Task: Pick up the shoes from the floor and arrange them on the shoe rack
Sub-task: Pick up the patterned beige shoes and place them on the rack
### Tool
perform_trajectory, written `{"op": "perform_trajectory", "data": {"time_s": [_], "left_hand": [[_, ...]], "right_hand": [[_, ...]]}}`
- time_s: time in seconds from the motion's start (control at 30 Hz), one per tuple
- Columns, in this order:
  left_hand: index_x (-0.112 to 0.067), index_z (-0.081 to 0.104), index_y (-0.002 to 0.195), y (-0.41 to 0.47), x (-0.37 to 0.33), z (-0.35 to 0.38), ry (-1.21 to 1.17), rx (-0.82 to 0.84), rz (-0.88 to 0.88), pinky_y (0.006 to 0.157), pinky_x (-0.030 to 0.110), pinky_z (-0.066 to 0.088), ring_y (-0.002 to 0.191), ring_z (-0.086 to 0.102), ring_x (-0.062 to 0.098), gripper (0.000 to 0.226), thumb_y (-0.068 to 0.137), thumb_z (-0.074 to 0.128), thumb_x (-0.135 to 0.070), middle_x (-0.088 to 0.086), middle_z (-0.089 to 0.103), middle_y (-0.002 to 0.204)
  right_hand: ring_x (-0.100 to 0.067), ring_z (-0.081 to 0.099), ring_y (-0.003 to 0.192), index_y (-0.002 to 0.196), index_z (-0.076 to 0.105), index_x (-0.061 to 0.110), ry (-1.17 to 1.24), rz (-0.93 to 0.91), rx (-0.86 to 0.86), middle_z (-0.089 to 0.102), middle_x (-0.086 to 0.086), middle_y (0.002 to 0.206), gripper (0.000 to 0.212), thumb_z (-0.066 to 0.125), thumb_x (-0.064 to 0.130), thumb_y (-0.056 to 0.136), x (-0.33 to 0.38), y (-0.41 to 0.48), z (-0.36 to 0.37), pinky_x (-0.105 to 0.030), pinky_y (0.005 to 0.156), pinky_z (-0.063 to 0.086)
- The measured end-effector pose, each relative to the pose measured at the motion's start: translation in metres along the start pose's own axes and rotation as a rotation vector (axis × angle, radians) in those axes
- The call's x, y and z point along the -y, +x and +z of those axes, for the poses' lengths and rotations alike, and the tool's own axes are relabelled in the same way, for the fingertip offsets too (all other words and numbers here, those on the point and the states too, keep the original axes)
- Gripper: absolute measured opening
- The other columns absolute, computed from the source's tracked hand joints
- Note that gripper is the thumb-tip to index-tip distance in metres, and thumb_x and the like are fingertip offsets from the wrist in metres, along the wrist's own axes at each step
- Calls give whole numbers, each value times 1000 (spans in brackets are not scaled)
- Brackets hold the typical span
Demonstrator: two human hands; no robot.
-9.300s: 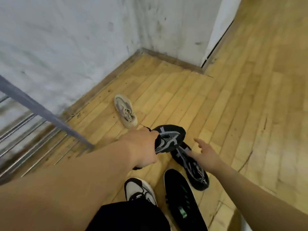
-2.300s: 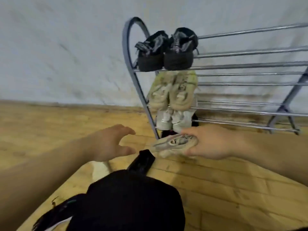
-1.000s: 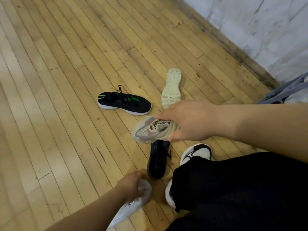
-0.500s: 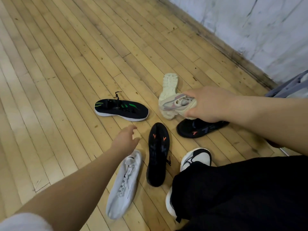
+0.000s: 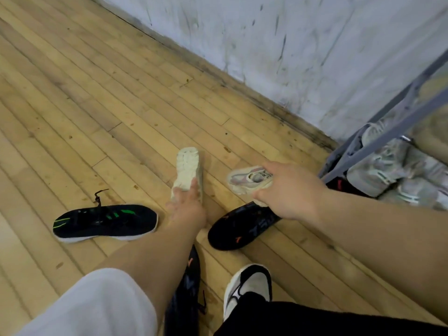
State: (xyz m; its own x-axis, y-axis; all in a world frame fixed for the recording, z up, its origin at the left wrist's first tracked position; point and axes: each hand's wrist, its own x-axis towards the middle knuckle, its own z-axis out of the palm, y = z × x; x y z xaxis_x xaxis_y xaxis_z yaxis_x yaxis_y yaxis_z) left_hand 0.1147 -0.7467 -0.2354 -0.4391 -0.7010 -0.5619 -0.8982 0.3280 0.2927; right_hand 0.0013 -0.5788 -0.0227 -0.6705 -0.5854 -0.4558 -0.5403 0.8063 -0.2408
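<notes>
Left hand [image 5: 186, 207] has slid over from the white sneaker and now closes loosely on the sole-up cream sneaker [image 5: 187, 170], apparently the mate of the beige knit sneaker [image 5: 247, 179] pinched in the right hand [image 5: 291, 190], beside the grey metal shoe rack [image 5: 378, 146].

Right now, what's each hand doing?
Left hand: open, fingers on the upturned beige shoe, not gripping yet.
Right hand: closed, holding the other beige shoe.

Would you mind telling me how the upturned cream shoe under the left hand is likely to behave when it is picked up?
The cream shoe lies sole-up, so the left hand probably has to turn it over. Its chunky sole looks stiff enough not to flop. It seems light: the right hand holds a similar shoe single-handed.
</notes>
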Motion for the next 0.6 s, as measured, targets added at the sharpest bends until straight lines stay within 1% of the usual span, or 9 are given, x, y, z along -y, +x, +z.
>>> {"op": "perform_trajectory", "data": {"time_s": [0.07, 0.17, 0.23, 0.27, 0.33, 0.37, 0.43, 0.5, 0.6], "left_hand": [[-57, 3, 157, -5, 7, -8, -151, -38, 12, 102, 55, 49, 130, 40, 41, 97, 91, 60, -17, 6, 20, 159], [-48, 20, 160, -32, 11, -48, -668, -128, 46, 96, 45, 57, 119, 60, 27, 79, 98, 58, -18, 1, 47, 153], [-51, 27, 158, -69, 18, -87, -973, -92, 43, 87, 44, 62, 119, 62, 24, 75, 102, 62, -15, -9, 48, 148], [-55, 27, 156, -90, 23, -106, -1049, -55, 82, 81, 46, 64, 117, 64, 25, 74, 102, 63, -19, -12, 47, 146], [-55, 32, 155, -131, 28, -142, -1000, -18, 263, 76, 46, 66, 109, 69, 22, 70, 103, 63, -21, -13, 51, 144], [-54, 37, 154, -149, 27, -161, -959, -13, 348, 77, 46, 66, 104, 71, 19, 66, 104, 62, -19, -13, 55, 140], [-51, 48, 147, -187, 16, -203, -927, -1, 483, 77, 45, 66, 96, 74, 13, 56, 104, 61, -18, -14, 61, 132], [-49, 54, 144, -225, -3, -241, -871, 7, 607, 77, 46, 66, 95, 73, 13, 50, 104, 62, -18, -13, 64, 129], [-48, 56, 142, -280, -45, -277, -802, 36, 764, 78, 48, 66, 99, 74, 18, 50, 103, 63, -17, -12, 63, 131]], "right_hand": [[-26, 59, 117, 146, 50, 28, 6, 23, -4, 62, 1, 137, 59, 63, 50, 92, -3, 2, -3, -36, 92, 53], [-28, 59, 117, 149, 46, 30, 63, 15, -41, 61, 0, 138, 62, 61, 49, 92, -2, -3, -10, -41, 95, 55], [-25, 62, 111, 146, 47, 39, 103, -6, -106, 63, 4, 134, 59, 58, 51, 89, 4, -15, -26, -40, 89, 57], [-23, 63, 109, 143, 47, 45, 140, -33, -142, 64, 6, 132, 57, 58, 53, 88, 9, -24, -37, -40, 87, 58], [-19, 63, 110, 143, 43, 54, 210, -102, -219, 63, 12, 132, 60, 58, 57, 85, 16, -47, -64, -39, 88, 58], [-20, 62, 115, 146, 41, 54, 222, -135, -275, 62, 12, 134, 64, 59, 59, 86, 17, -63, -79, -40, 93, 56], [-23, 56, 128, 153, 39, 48, 209, -194, -415, 59, 8, 140, 69, 63, 60, 89, 15, -102, -109, -41, 106, 48], [-22, 47, 139, 156, 37, 43, 212, -196, -551, 52, 8, 149, 70, 65, 56, 93, 3, -149, -138, -36, 114, 39], [-11, 44, 141, 156, 38, 43, 235, -158, -749, 48, 18, 151, 71, 67, 53, 93, -33, -228, -167, -29, 107, 36]]}}
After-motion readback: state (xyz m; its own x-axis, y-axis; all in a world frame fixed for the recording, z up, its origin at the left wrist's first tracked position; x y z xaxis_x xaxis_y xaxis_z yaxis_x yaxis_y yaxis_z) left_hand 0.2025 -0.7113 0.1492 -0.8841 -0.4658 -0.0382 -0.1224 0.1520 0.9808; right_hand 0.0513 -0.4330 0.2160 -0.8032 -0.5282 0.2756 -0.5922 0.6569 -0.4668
